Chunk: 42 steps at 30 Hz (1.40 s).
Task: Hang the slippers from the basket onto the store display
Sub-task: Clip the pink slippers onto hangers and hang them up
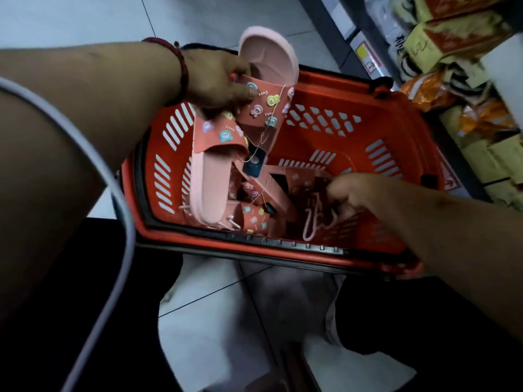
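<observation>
Above the red basket [339,80], in the head view, a pink slipper pair [266,108] is gripped by the left hand [218,80] at the decorated straps, with the soles hanging free. Further slippers [254,217] lie on the basket floor. The right hand [356,193] is lowered among them, fingers curled beside a pink hanger [312,222]; whether anything is grasped cannot be told. The slippers are judged light, soft and flexible. Hold is best taken at the strap, not at the strung tag [254,162].
</observation>
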Tool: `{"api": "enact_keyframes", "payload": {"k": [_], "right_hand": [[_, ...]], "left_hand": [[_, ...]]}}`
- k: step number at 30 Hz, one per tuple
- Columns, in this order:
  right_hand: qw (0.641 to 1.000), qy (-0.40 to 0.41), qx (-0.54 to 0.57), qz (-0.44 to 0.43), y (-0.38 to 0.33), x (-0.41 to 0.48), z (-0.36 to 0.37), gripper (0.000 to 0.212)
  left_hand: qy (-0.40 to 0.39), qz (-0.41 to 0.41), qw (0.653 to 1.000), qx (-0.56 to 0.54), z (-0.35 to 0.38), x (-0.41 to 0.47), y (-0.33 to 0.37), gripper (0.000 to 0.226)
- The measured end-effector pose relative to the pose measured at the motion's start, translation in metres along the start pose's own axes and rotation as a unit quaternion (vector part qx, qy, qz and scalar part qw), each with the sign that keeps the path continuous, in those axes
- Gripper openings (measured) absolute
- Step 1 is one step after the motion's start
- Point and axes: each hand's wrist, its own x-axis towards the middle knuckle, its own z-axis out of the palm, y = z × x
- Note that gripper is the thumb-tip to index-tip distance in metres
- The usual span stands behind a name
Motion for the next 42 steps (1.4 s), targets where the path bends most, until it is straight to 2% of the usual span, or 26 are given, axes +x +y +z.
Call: {"api": "enact_keyframes", "payload": {"k": [2,4,7,11,14,16,18,21,23,27,29,31,35,39,42], "right_hand": [[0.999,-0.007,-0.040,-0.006,0.003,-0.023,-0.011,0.024],[0.996,0.003,-0.085,-0.025,0.005,-0.060,-0.024,0.017],[0.986,0.037,-0.126,-0.101,0.004,-0.117,-0.044,0.028],[0.962,0.093,-0.035,-0.254,0.008,-0.188,-0.070,0.021],[0.902,0.167,0.048,-0.396,0.017,-0.216,-0.079,0.027],[0.858,0.179,0.107,-0.469,0.021,-0.226,-0.080,0.031],[0.819,0.221,0.137,-0.511,0.018,-0.236,-0.079,0.031],[0.764,0.277,0.176,-0.555,0.007,-0.255,-0.069,0.035],[0.750,0.278,0.204,-0.564,0.002,-0.263,-0.055,0.037],[0.767,0.221,0.237,-0.554,-0.005,-0.274,-0.029,0.039],[0.778,0.188,0.266,-0.538,-0.006,-0.282,-0.024,0.037],[0.789,0.141,0.300,-0.517,-0.005,-0.289,-0.025,0.035],[0.797,0.059,0.356,-0.483,0.000,-0.300,-0.036,0.031],[0.822,0.051,0.357,-0.441,0.002,-0.296,-0.038,0.030],[0.821,0.051,0.368,-0.433,-0.001,-0.291,-0.038,0.030]], "left_hand": [[0.013,0.001,1.000,-0.016,-0.005,-0.007,0.005,0.026],[0.030,0.008,0.999,-0.031,-0.008,-0.016,0.011,0.030],[0.077,0.031,0.996,-0.033,-0.015,-0.028,0.021,0.026],[0.118,0.050,0.988,-0.089,-0.023,-0.049,0.035,0.025],[0.177,0.052,0.974,-0.133,-0.028,-0.062,0.039,0.019],[0.226,0.045,0.958,-0.173,-0.032,-0.071,0.041,0.025],[0.273,0.039,0.935,-0.224,-0.036,-0.078,0.042,0.033],[0.360,0.020,0.888,-0.285,-0.042,-0.088,0.047,0.033],[0.400,0.008,0.855,-0.331,-0.045,-0.091,0.050,0.041],[0.419,-0.013,0.799,-0.432,-0.050,-0.087,0.047,0.058],[0.413,-0.005,0.782,-0.467,-0.050,-0.089,0.053,0.055],[0.421,0.013,0.775,-0.471,-0.048,-0.094,0.062,0.036],[0.448,0.043,0.764,-0.462,-0.047,-0.088,0.065,0.038],[0.458,0.060,0.754,-0.466,-0.047,-0.086,0.071,0.038],[0.449,0.062,0.738,-0.500,-0.048,-0.087,0.079,0.038]]}}
